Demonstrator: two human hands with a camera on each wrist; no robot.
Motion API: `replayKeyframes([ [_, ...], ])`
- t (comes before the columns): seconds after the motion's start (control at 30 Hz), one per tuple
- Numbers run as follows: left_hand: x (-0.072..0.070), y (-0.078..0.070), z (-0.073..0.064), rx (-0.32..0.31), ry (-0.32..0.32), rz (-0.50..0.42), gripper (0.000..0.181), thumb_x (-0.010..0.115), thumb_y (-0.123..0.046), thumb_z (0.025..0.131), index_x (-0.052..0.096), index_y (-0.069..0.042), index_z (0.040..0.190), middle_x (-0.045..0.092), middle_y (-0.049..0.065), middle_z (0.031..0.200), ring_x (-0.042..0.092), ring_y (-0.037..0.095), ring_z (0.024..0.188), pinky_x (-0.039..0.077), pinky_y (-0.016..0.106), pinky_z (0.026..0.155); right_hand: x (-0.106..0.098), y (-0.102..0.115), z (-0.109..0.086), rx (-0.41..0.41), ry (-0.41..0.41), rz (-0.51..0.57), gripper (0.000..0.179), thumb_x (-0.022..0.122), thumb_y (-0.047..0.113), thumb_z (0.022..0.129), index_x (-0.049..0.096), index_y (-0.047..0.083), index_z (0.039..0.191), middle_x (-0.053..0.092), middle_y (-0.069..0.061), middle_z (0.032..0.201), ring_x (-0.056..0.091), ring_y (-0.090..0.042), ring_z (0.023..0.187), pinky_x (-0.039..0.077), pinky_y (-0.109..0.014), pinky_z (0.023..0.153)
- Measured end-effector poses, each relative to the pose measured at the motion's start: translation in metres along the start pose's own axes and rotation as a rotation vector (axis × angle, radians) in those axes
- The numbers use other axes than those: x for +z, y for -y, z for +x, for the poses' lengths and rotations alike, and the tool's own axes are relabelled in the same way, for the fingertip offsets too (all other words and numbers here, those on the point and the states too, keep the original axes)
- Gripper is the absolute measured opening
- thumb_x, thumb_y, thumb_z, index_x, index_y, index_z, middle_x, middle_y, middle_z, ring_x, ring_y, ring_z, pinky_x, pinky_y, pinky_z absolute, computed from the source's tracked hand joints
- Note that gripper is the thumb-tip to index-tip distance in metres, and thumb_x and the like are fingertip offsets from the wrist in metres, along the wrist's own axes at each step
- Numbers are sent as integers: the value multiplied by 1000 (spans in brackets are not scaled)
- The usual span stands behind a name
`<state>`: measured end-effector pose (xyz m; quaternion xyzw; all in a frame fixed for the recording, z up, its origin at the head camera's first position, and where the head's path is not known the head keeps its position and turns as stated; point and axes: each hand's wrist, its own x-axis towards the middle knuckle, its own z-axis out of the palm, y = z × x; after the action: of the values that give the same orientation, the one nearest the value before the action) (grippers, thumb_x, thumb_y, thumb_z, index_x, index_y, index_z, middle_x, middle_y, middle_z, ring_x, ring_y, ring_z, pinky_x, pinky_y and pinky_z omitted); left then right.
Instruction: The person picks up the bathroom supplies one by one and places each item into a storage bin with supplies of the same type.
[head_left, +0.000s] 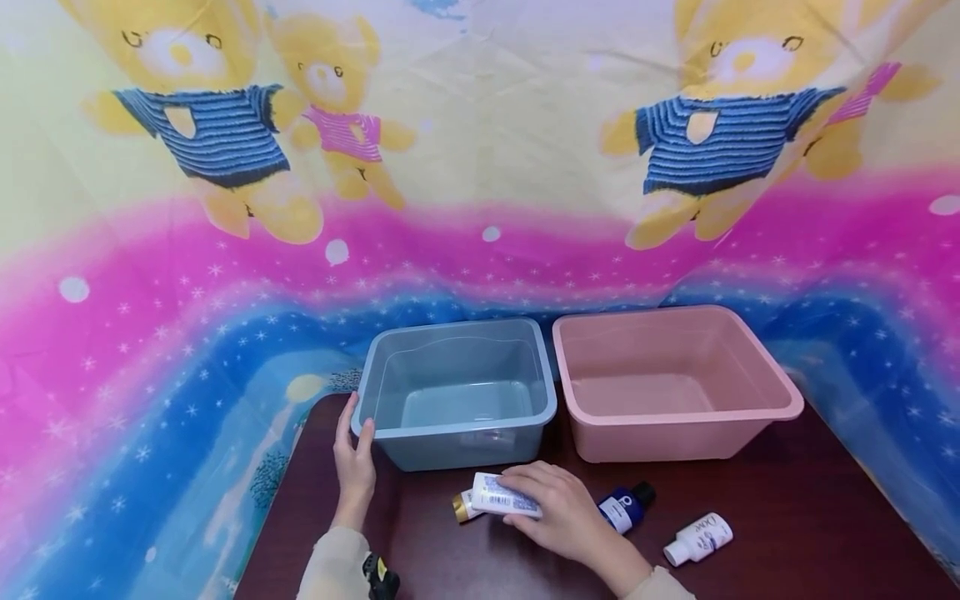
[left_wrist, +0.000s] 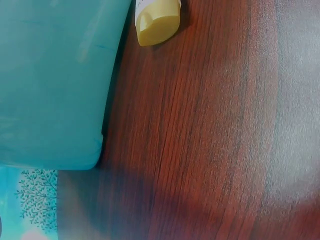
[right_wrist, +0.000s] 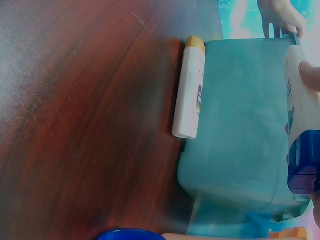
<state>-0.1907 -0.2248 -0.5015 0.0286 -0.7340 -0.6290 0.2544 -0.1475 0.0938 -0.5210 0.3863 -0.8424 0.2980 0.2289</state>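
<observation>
My left hand [head_left: 356, 467] grips the near left corner of the blue-grey basin [head_left: 457, 450], its thumb and fingers over the rim. In my right hand [head_left: 558, 508] is a white bottle [head_left: 504, 495] with a printed label, held above the table in front of that basin; the right wrist view shows its blue cap [right_wrist: 305, 162]. Below it a white bottle with a gold cap [head_left: 462, 507] lies on the table along the basin's front; the right wrist view shows this gold-capped bottle [right_wrist: 190, 92] whole.
A pink basin [head_left: 682, 437] stands to the right of the blue-grey one. On the dark wood table [head_left: 442, 567] lie a dark blue bottle [head_left: 622, 508] with a black cap and a white Dove bottle [head_left: 699, 539]. A bear-patterned cloth [head_left: 480, 167] hangs behind.
</observation>
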Motion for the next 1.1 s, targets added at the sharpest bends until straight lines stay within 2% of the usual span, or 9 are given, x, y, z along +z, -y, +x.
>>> replayKeyframes([
  [0.17,1,2,-1,11,-4,-8,50,50,-4,101,38,2,149,35,20,154,27,36,143,20,58,113,-3,2,5,11,34,13,50,86,29,75,70,20,121,66,8,118,61,-7,102,51,-31,82],
  [0.6,1,2,-1,30,-14,-22,49,49,-3,101,38,3,148,37,20,153,28,36,142,21,59,112,-11,-1,16,-63,3,-12,49,86,30,75,70,18,120,66,7,117,61,-8,102,51,-32,85],
  [0.87,1,4,-2,38,-20,-34,49,49,-2,100,38,4,148,37,21,153,29,37,141,22,59,111,-20,0,24,-25,70,-12,50,86,30,77,69,19,123,65,6,121,60,-8,104,51,-34,86],
  [1.1,3,3,-1,66,-28,-23,48,49,-2,100,39,5,147,38,21,152,30,36,141,20,59,112,-26,-1,31,-35,64,-20,51,86,26,76,69,18,123,66,4,121,61,-11,106,52,-36,87],
])
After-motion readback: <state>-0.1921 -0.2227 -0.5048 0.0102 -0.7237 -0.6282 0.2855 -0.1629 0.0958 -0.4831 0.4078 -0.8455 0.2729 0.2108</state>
